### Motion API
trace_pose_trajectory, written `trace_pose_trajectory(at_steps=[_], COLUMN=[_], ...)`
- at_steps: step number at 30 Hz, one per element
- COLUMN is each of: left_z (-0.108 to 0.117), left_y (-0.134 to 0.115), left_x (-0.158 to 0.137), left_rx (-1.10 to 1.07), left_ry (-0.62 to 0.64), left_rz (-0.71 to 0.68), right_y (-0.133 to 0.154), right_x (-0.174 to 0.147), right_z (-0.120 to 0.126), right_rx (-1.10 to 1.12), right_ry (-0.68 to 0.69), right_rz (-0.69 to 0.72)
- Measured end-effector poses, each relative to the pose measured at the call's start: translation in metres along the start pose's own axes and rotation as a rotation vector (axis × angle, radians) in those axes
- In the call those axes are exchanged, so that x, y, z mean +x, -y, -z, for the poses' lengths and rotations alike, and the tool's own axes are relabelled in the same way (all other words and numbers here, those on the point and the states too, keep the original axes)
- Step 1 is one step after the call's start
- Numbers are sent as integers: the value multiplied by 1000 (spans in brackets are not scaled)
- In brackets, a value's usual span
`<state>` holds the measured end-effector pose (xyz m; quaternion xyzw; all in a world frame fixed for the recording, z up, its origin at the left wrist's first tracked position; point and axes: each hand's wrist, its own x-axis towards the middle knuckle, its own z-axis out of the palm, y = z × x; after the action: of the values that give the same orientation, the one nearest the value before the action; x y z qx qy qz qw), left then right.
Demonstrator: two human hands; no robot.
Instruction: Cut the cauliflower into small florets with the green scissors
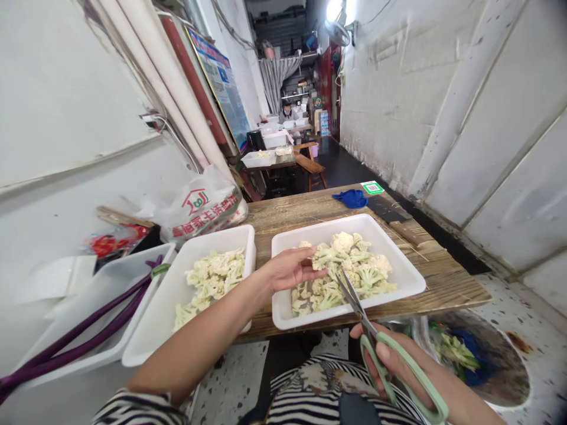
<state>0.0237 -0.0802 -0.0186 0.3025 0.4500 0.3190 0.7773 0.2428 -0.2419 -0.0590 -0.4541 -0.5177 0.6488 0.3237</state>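
Observation:
My left hand (295, 270) reaches over the white tray (280, 313) in front of me. Its fingertips are closed on a cauliflower floret (322, 257) at the left of the pile; the grip is partly hidden. Several pale cauliflower pieces (370, 274) lie in that tray. In my right hand (385, 357) are scissors (370, 324) with pale green handles, held below the tray's near edge. Their blades point up and left into the cauliflower, slightly parted, with the tips close to the floret.
On the left, a second white tray (153, 330) holds cut cauliflower, beside a bin with long purple vegetables (104, 316). A cleaver (392, 218) and blue cloth (351, 199) lie on the wooden table (447, 277). A waste bin (500, 366) stands lower right. Another person (287, 112) sits far back.

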Motion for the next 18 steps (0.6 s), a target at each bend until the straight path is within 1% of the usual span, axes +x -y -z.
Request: trace_pose_trajectory(at_steps=[3, 6, 9, 12, 16, 18], left_z=[0, 0, -1, -1, 1, 0], left_y=[1, 3, 5, 8, 9, 7], left_x=[-4, -9, -13, -14, -15, -16], left_rx=[92, 188, 264, 366, 602, 744], left_ry=[85, 151, 150, 128, 132, 138], left_rz=[-41, -119, -211, -269, -404, -482], right_y=[5, 7, 9, 15, 24, 28], right_x=[-1, -4, -7, -10, -12, -11], right_z=[1, 2, 2, -1, -4, -3], right_rx=[21, 1, -96, -156, -166, -163], right_ry=[34, 30, -8, -33, -81, -46], right_rz=[9, -40, -58, -49, -103, -138])
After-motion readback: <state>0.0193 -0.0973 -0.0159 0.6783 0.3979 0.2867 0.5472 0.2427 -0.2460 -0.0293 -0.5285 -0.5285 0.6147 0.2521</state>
